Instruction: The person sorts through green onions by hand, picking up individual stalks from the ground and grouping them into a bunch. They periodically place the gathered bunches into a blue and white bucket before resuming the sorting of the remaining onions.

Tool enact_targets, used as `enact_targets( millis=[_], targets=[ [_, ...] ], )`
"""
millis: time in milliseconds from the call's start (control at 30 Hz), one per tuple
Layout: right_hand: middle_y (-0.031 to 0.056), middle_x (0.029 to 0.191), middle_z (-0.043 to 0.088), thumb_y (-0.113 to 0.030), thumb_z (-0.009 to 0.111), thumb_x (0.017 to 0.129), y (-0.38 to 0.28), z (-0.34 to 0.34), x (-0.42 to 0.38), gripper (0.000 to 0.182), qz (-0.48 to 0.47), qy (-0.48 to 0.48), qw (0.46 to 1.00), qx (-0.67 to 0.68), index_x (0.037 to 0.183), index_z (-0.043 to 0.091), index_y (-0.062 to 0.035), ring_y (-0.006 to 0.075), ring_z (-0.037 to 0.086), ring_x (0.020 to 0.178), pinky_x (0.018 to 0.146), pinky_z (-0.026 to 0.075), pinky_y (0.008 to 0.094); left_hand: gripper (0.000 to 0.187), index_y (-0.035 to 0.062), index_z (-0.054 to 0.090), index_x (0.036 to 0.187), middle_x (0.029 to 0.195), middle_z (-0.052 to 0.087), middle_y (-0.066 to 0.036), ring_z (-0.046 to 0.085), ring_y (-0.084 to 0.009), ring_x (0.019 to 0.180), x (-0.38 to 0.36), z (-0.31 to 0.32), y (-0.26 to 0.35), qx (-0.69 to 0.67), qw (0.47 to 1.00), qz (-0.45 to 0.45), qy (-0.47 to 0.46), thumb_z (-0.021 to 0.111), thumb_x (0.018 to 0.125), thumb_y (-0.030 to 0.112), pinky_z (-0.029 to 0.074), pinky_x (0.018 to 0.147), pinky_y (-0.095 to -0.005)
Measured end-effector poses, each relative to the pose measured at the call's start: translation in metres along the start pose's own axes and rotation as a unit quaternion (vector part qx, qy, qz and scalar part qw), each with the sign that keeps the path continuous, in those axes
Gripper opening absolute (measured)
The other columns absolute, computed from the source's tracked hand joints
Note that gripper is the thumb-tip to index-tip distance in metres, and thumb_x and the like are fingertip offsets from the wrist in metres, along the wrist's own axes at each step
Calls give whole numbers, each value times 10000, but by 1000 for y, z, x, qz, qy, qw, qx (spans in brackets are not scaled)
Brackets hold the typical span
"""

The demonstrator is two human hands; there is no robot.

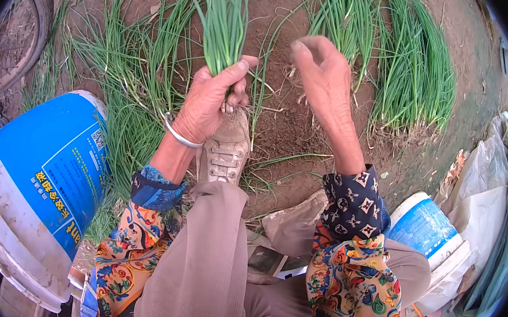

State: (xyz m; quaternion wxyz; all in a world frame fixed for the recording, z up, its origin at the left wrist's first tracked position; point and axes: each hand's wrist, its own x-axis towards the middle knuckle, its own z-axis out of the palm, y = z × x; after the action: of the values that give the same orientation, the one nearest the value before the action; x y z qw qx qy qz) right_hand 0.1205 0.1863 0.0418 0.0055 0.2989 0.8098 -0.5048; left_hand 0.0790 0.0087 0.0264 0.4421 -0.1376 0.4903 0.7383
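Note:
My left hand (217, 97), a bangle on its wrist, is closed around a bunch of spring onions (223, 24). Their green leaves point away from me, and the root ends show below my fingers, just above the toe of my shoe (225, 149). To the right, my right hand (325, 73) is raised over the soil with fingers curled toward the thumb in a pinch; whatever is between the tips is too small to make out. Just beyond it lies a bundle of spring onions (347, 18). A larger bundle (412, 70), roots toward me, lies farther right.
Loose spring onions (130, 79) are strewn over the bare soil (293, 135) at left. A large blue-and-white bucket (51, 163) stands close on my left, with a bicycle wheel (35, 21) behind it. At right are a smaller bucket (425, 227) and plastic sheeting (484, 180).

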Motion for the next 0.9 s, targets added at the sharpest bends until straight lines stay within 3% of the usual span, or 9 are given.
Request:
enact_targets(
  millis=[133,233,267,367,400,533,733,833,900],
  targets=[
    [209,737,660,-260,633,807,30,8,-12,266,55,-4,960,-273,856,669,-1,346,656,744,719,511,426,254,3,590,1067,617,462,49,390,-46,499,-4,-6,-1,-8,998,-2,60,619,906,197,418,572,-251],
    [217,740,657,-276,632,801,32,11,-11,279,59,16,967,-249,824,671,-1,377,648,745,721,502,460,240,16,606,1028,654,508,34,400,-53,505,-3,-2,-7,-1,998,0,63,654,881,200,436,583,-262],
    [179,751,666,-273,640,803,38,11,-7,277,71,2,971,-229,841,650,2,314,670,724,639,522,411,236,20,611,1018,665,522,28,401,-54,506,-3,-1,-8,3,998,5,69,664,873,198,439,584,-263],
    [103,769,653,-256,625,841,31,1,-12,264,162,-64,974,145,894,610,2,202,677,714,558,525,307,237,24,627,998,716,566,15,402,-57,508,-5,0,-6,13,997,29,74,698,845,191,433,580,-261],
    [37,777,621,-213,587,883,29,-4,-18,220,178,-111,958,194,937,568,-1,108,659,704,516,501,215,243,23,627,1004,721,568,15,401,-57,508,-6,3,-6,31,996,33,74,699,845,192,428,576,-258],
    [-5,716,570,-173,587,887,23,13,-47,175,90,-162,960,208,950,597,-9,51,518,607,549,459,220,257,26,647,1003,658,519,45,375,-42,508,-6,12,-10,102,993,27,42,711,839,213,362,531,-229],
    [55,735,605,-180,586,867,17,18,-65,199,77,-159,971,163,926,623,6,110,534,673,630,462,311,137,55,635,892,623,483,62,359,-45,505,-14,16,-7,117,986,85,83,686,859,179,334,506,-214],
    [85,743,619,-175,574,858,13,2,-68,190,4,-96,995,17,897,611,7,155,573,676,650,481,347,136,49,623,926,687,517,44,377,-54,515,-2,3,1,3,978,153,143,672,867,161,371,524,-223],
    [140,842,634,-187,594,834,23,-13,-64,192,41,15,998,-47,897,602,-5,229,610,736,691,497,382,136,57,618,949,754,535,27,410,-67,573,4,-15,17,-12,979,163,123,658,878,166,417,565,-251]
  ],
)
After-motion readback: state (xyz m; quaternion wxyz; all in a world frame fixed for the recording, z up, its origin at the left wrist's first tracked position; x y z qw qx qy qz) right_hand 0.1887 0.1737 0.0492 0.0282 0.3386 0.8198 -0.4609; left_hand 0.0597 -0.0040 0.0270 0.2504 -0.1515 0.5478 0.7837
